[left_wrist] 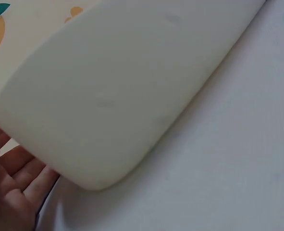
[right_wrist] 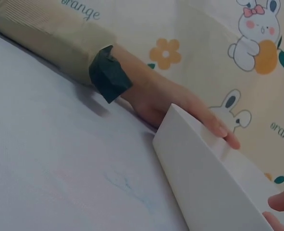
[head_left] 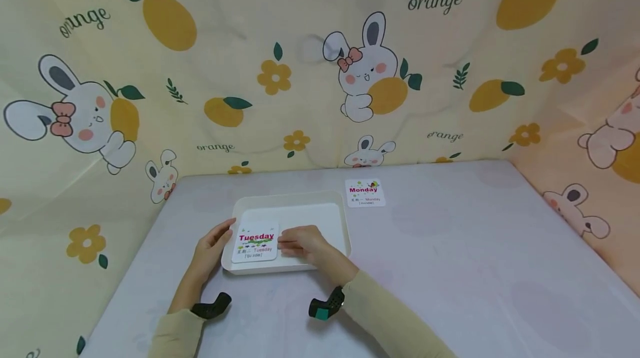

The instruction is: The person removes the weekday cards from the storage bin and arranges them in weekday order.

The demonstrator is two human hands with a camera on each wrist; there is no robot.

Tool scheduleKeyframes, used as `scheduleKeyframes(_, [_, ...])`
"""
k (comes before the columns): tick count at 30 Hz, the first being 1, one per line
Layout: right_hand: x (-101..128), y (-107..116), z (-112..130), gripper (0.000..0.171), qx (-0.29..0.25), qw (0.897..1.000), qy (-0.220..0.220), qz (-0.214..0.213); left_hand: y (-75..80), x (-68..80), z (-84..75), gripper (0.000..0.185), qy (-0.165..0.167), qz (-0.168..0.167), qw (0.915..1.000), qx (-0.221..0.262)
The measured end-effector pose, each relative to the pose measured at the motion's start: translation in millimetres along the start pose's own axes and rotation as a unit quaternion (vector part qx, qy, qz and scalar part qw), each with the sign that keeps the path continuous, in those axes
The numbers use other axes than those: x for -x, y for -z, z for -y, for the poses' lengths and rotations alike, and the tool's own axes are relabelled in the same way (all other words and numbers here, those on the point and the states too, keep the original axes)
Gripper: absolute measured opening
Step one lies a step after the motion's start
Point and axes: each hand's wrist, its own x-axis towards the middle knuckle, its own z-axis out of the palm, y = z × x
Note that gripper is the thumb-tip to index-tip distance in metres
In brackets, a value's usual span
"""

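A white square card printed "Tuesday" [head_left: 255,242] lies in the left part of a shallow white tray [head_left: 300,198]. My left hand [head_left: 207,249] rests at the tray's left side, fingertips against the rim. In the left wrist view, this hand [left_wrist: 19,180] touches the outside of the tray wall [left_wrist: 108,96]. Over the tray's right half, my right hand [head_left: 307,244] reaches in with fairly straight fingers, their tips at the card's right edge. Only some fingertips [right_wrist: 283,202] of it show in the right wrist view, where the card is hidden behind the tray wall.
A second white card, printed "Monday" [head_left: 365,193], lies on the pale table [head_left: 440,269] just beyond the tray's far right corner. A yellow cloth with rabbits and oranges [head_left: 300,13] stands behind the table and along its sides.
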Motion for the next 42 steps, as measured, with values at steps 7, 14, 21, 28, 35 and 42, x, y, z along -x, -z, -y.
scheduleKeyframes(7, [0,-2,-2,0.030,0.020,0.999,0.011,-0.034,-1.3,-0.3,-0.2,0.051,0.001,0.003,0.9999,-0.012])
scheduleKeyframes(14, [-4,-5,-2,0.031,0.009,0.999,0.012,-0.050,-0.7,0.6,1.3,0.051,0.005,0.005,0.9999,-0.013])
scheduleKeyframes(21, [-12,-14,-3,0.025,0.043,0.995,0.042,-0.084,-0.9,-0.5,1.6,0.049,0.003,0.008,0.9999,-0.007])
scheduleKeyframes(28, [-14,-23,-5,0.023,0.116,0.982,0.082,-0.121,1.2,1.9,-0.1,0.049,0.002,0.012,0.9998,-0.013])
scheduleKeyframes(35, [-11,-27,-4,0.021,0.122,0.980,0.078,-0.133,1.7,4.4,-3.2,0.048,0.004,0.013,0.9998,-0.013])
scheduleKeyframes(42, [-13,-26,-4,0.017,0.113,0.982,0.065,-0.138,0.5,3.3,-2.8,0.048,0.006,0.005,0.9999,-0.006])
